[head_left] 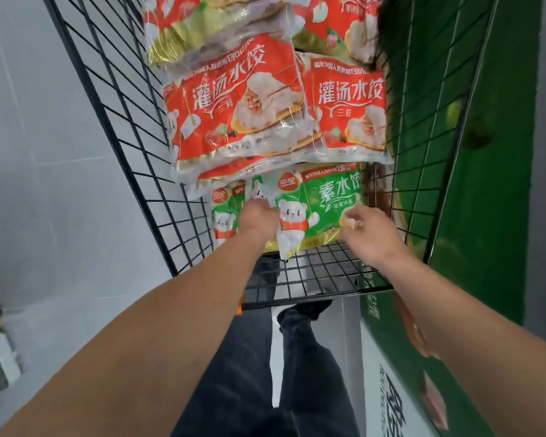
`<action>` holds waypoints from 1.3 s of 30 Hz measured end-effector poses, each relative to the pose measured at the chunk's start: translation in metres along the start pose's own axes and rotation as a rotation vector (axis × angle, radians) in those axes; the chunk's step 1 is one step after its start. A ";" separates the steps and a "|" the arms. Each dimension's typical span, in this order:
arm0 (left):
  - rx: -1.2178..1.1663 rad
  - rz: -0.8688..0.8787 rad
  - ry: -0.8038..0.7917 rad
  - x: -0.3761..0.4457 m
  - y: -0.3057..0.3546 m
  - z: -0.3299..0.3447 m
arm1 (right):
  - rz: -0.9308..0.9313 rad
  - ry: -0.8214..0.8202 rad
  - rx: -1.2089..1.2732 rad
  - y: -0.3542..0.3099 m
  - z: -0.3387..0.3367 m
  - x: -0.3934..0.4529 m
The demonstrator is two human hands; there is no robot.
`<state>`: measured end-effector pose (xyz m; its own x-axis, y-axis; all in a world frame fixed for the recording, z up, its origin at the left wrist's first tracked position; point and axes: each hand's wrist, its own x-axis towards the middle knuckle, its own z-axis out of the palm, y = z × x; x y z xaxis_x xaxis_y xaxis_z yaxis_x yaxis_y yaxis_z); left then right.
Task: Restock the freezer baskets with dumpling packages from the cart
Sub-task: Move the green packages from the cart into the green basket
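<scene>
hands: left (259,219) grips green "素水饺" package (325,203); right (369,234) spread, touching it; red "灌汤水饺" packs (234,102) above.

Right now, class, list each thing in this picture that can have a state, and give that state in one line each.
Left hand: fingers curled, gripping the green package's left edge.
Right hand: fingers spread, resting on the green package.
Green package: sealed, lying in the cart, partly under red ones.
Red packages: sealed, stacked.
Cart: partly loaded, near end bare.
</scene>
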<state>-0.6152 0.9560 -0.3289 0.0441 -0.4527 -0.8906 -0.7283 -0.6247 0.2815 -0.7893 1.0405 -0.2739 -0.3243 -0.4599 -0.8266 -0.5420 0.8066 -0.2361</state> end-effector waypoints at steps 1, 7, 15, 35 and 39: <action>0.028 0.017 0.018 -0.001 0.000 -0.005 | 0.009 0.005 0.011 -0.001 0.001 0.001; 0.052 -0.050 0.248 0.004 -0.022 -0.025 | 0.033 0.037 0.138 -0.012 0.012 0.033; -0.082 -0.278 0.355 0.027 -0.041 -0.038 | 0.244 0.002 0.439 -0.022 0.035 0.088; -0.518 -0.014 0.221 -0.098 -0.032 -0.064 | 0.029 0.473 0.646 0.010 -0.015 -0.075; -0.502 0.132 0.198 -0.147 -0.015 -0.065 | -0.030 0.525 0.744 0.028 -0.028 -0.123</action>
<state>-0.5660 0.9903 -0.1790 0.1372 -0.6287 -0.7655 -0.3234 -0.7589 0.5653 -0.7861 1.1095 -0.1649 -0.7281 -0.4473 -0.5194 0.0258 0.7393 -0.6728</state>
